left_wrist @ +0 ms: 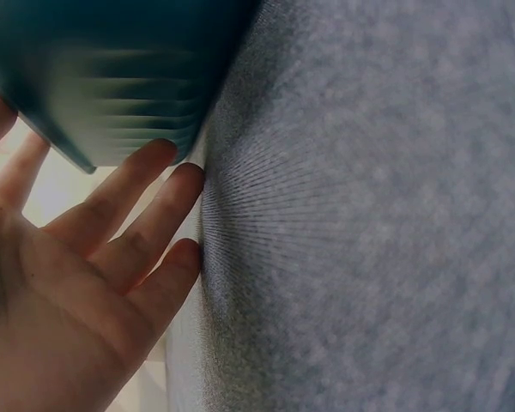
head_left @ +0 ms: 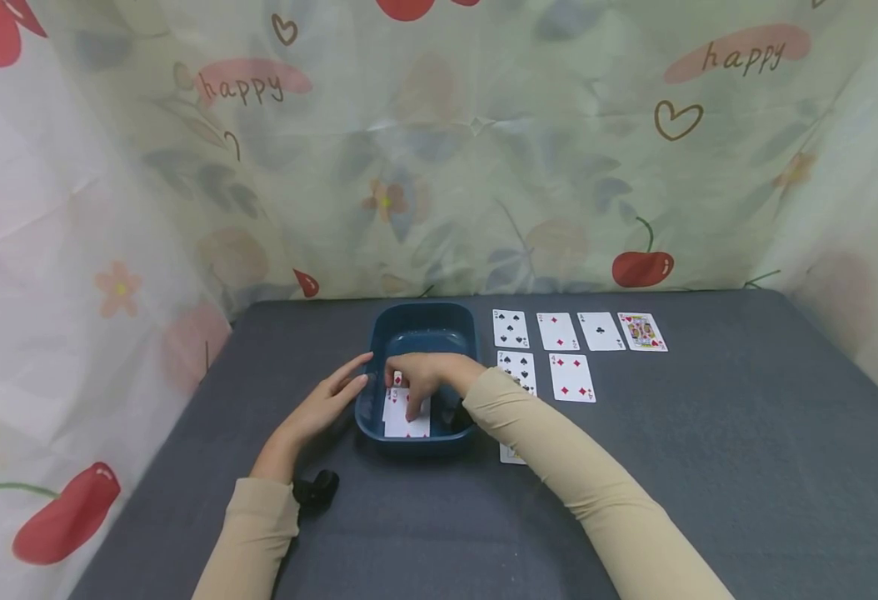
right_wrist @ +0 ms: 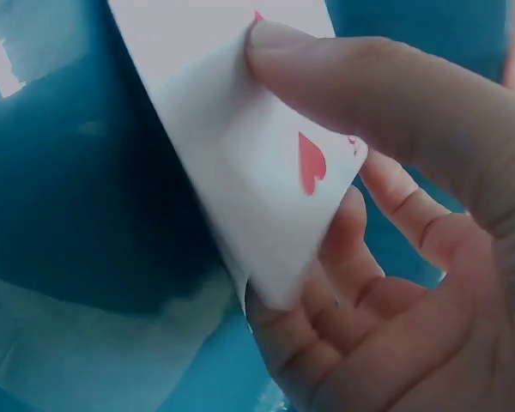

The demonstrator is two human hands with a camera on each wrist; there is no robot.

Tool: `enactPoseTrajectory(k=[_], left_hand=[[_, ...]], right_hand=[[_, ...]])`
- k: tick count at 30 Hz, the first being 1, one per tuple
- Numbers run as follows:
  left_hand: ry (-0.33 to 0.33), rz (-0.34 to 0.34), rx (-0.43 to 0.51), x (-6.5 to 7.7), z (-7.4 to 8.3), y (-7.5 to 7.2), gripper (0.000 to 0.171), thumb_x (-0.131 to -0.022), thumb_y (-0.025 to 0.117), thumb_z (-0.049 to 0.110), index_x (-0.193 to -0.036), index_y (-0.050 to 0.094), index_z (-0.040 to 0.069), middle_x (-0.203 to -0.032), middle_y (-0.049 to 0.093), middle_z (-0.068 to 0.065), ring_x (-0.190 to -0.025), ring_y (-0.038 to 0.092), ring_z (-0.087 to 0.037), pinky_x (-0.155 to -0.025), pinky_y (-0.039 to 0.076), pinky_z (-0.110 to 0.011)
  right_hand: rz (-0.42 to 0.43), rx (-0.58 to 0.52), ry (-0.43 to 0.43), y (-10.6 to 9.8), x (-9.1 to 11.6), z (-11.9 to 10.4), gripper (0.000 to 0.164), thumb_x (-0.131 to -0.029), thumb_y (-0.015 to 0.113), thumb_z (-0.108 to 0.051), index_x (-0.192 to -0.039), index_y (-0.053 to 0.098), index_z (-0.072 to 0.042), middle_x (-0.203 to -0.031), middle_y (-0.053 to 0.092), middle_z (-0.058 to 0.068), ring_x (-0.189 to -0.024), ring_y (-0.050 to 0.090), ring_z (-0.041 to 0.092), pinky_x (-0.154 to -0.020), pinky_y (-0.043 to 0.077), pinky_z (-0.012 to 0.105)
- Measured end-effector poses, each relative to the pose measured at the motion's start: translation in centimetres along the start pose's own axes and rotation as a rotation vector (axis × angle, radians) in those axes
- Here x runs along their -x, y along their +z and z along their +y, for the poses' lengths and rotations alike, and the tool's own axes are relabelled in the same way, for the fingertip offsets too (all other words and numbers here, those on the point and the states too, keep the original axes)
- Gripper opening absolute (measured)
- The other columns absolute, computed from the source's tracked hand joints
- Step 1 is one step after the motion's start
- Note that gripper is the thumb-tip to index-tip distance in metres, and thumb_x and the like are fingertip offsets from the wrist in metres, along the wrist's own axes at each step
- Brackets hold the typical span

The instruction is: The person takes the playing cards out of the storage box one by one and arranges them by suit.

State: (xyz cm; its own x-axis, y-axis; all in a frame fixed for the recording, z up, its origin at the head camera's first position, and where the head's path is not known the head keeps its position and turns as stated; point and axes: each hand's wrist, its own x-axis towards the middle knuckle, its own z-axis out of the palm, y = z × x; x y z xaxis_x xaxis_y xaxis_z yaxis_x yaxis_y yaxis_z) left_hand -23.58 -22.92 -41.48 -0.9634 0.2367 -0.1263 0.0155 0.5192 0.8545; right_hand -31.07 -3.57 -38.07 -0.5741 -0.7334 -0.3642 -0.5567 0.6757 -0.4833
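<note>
My right hand (head_left: 427, 373) reaches down into a dark blue plastic tub (head_left: 416, 447). It pinches a heart playing card (right_wrist: 249, 197), the thumb flat on its face and fingers curled behind the lower edge. In the head view, white cards with red pips (head_left: 406, 428) show under this hand in the tub's near part. My left hand (head_left: 322, 415) is at the tub's left side, fingers extended, with the upper fingertips right at the rim. In the left wrist view, its lower fingers (left_wrist: 159, 219) spread beside the tub's ribbed outer wall (left_wrist: 124, 90), close to the tablecloth.
Face-up cards lie in rows right of the tub: a spade card (head_left: 510, 330), a diamond card (head_left: 558, 332), a club card (head_left: 601, 332), a face card (head_left: 642, 332), another spade card (head_left: 517, 367) and a four of diamonds (head_left: 572, 378). My right sleeve (head_left: 551, 450) partly covers a lower card (head_left: 511, 455).
</note>
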Motion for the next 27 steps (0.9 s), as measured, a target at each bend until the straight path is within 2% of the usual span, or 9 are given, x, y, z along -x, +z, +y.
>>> enactPoseTrajectory(k=[6, 11, 20, 24, 27], left_hand=[[0.001, -0.008, 0.002, 0.0, 0.0, -0.1, 0.05, -0.099, 0.038, 0.041, -0.147, 0.025, 0.034, -0.156, 0.02, -0.01, -0.141, 0.026, -0.038, -0.109, 0.02, -0.065], [-0.012, -0.009, 0.011, -0.1, 0.0, -0.1, 0.05, -0.099, 0.039, 0.042, -0.146, 0.024, 0.035, -0.156, 0.021, -0.01, -0.14, 0.027, -0.037, -0.109, 0.02, -0.064], [-0.016, -0.006, 0.002, -0.1, 0.0, -0.2, 0.053, -0.097, 0.039, 0.047, -0.147, 0.024, 0.034, -0.156, 0.019, -0.01, -0.141, 0.025, -0.038, -0.11, 0.02, -0.063], [-0.021, -0.003, -0.003, -0.2, 0.0, -0.1, 0.052, -0.098, 0.039, 0.044, -0.147, 0.024, 0.034, -0.157, 0.019, -0.01, -0.141, 0.025, -0.037, -0.11, 0.02, -0.063], [-0.016, 0.0, -0.002, -0.2, 0.1, 0.0, 0.051, -0.099, 0.039, 0.042, -0.147, 0.025, 0.034, -0.157, 0.019, -0.01, -0.141, 0.026, -0.037, -0.111, 0.02, -0.062]], right_hand=[[0.002, -0.099, 0.001, -1.1, 0.7, -0.1, 0.05, -0.077, 0.076, -0.015, -0.117, 0.048, -0.019, -0.113, 0.057, 0.006, -0.094, 0.057, 0.016, -0.082, 0.05, 0.028], [-0.006, -0.181, -0.031, -1.8, 1.3, -0.3, 0.046, -0.08, 0.072, -0.012, -0.118, 0.048, -0.017, -0.111, 0.06, 0.008, -0.091, 0.062, 0.016, -0.082, 0.054, 0.028], [0.111, -0.246, -0.09, -2.7, 2.5, 0.2, 0.036, -0.084, 0.067, -0.01, -0.116, 0.051, -0.012, -0.114, 0.058, 0.01, -0.096, 0.061, 0.017, -0.08, 0.054, 0.026], [0.162, -0.279, -0.108, -3.1, 3.0, 0.7, 0.038, -0.085, 0.066, -0.011, -0.119, 0.049, -0.01, -0.113, 0.062, 0.012, -0.091, 0.063, 0.016, -0.075, 0.055, 0.025], [0.231, -0.337, -0.109, -3.4, 3.4, 1.2, 0.039, -0.085, 0.066, -0.012, -0.12, 0.049, -0.009, -0.109, 0.065, 0.014, -0.084, 0.064, 0.015, -0.069, 0.054, 0.024]])
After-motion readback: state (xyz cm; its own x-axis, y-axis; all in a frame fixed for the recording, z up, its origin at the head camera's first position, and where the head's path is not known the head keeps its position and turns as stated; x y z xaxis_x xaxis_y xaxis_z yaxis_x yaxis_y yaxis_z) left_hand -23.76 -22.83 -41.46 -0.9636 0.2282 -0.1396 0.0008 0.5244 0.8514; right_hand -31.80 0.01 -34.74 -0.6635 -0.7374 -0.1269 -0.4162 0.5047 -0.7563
